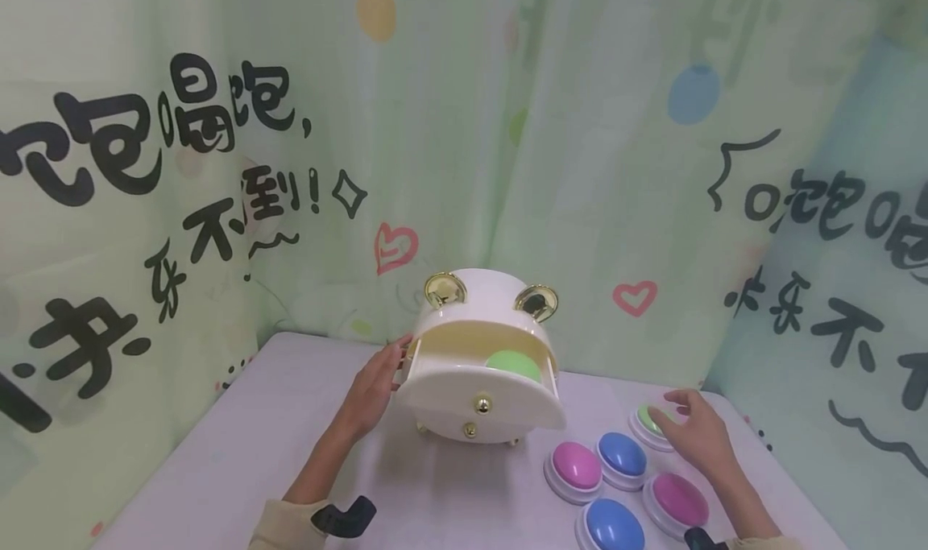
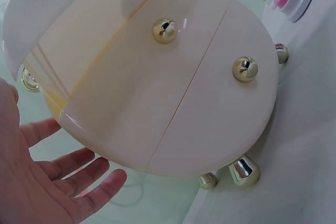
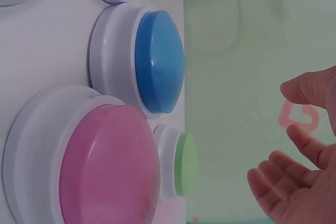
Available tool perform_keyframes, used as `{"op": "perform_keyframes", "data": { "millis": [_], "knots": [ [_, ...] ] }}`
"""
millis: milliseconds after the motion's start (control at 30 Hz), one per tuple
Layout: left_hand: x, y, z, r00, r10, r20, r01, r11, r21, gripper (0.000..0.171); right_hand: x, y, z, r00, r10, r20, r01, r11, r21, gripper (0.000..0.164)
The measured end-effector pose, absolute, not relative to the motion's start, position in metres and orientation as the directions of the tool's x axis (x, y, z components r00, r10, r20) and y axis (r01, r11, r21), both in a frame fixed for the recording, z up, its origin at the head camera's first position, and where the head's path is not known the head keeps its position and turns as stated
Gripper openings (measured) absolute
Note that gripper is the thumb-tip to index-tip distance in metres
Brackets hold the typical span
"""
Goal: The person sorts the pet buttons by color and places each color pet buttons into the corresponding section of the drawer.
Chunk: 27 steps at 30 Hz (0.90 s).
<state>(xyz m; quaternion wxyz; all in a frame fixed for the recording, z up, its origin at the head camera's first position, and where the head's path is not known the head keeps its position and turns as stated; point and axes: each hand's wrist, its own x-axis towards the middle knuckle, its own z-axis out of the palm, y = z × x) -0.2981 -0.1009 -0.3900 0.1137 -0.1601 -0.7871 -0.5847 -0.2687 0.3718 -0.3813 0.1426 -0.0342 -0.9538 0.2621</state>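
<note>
A cream mini cabinet point(image 1: 480, 292) with gold ear-like rings stands on short gold feet. Its upper drawer point(image 1: 449, 385) is pulled out, and a light green domed button point(image 1: 513, 364) lies inside. Fingers spread, my left hand point(image 1: 373, 389) is at the cabinet's left side; in the left wrist view its fingertips point(image 2: 116, 179) are right at the cabinet's edge. Over on the right, my right hand point(image 1: 699, 433) hovers above a green button point(image 1: 648, 423) on a white base, thumb and fingers apart. Nothing lies between those fingers in the right wrist view.
Near my right hand, two pink buttons point(image 1: 577, 465) and two blue buttons point(image 1: 622, 453) with white bases are grouped on the white table point(image 1: 304, 421). Green curtains point(image 1: 464, 131) with black lettering and hearts hang close around the table's back and sides.
</note>
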Motion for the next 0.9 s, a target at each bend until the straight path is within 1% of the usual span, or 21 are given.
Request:
{"op": "perform_keyframes", "data": {
  "millis": [167,300,433,533,700,900],
  "knots": [
    [-0.299,-0.100,-0.389,-0.931,0.122,0.344,0.364,0.255,0.896,0.048,-0.272,0.378,-0.387,-0.954,0.168,0.247,0.016,0.854,-0.520,0.069],
    [-0.296,-0.100,-0.389,-0.922,0.125,0.366,0.387,0.261,0.884,0.050,-0.272,0.382,-0.389,-0.956,0.192,0.220,0.048,0.847,-0.529,0.073],
    [-0.279,-0.099,-0.371,-0.920,0.129,0.371,0.392,0.265,0.881,0.049,-0.273,0.384,-0.388,-0.962,0.200,0.186,0.072,0.841,-0.536,0.075],
    [-0.275,-0.097,-0.365,-0.928,0.127,0.350,0.372,0.265,0.890,0.047,-0.274,0.386,-0.388,-0.965,0.198,0.173,0.075,0.837,-0.543,0.076],
    [-0.294,-0.099,-0.386,-0.926,0.111,0.362,0.379,0.268,0.886,0.049,-0.278,0.390,-0.390,-0.967,0.199,0.157,0.079,0.826,-0.558,0.078],
    [-0.299,-0.102,-0.391,-0.916,0.121,0.384,0.402,0.264,0.877,0.050,-0.283,0.392,-0.391,-0.975,0.203,0.088,0.115,0.807,-0.580,0.085]
  ]
}}
